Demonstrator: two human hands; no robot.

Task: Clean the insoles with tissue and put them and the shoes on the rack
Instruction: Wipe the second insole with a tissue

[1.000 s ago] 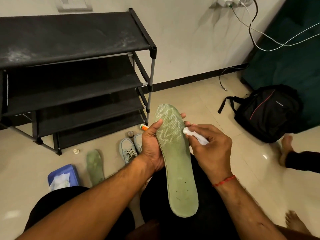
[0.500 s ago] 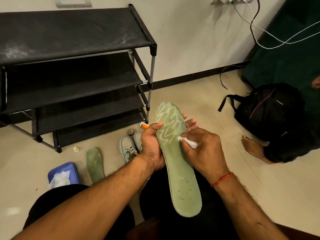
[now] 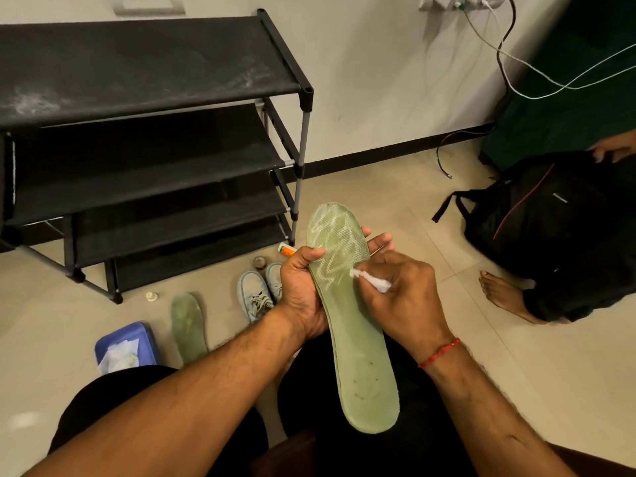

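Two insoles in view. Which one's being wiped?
The insole over the lap: left hand grips it, right hand presses tissue on its streaked toe end. The other insole lies untouched on the floor by the shoes.

Pale green insole (image 3: 358, 342) with white zigzags, white tissue (image 3: 371, 279), black rack (image 3: 144, 74), blue box (image 3: 144, 339)
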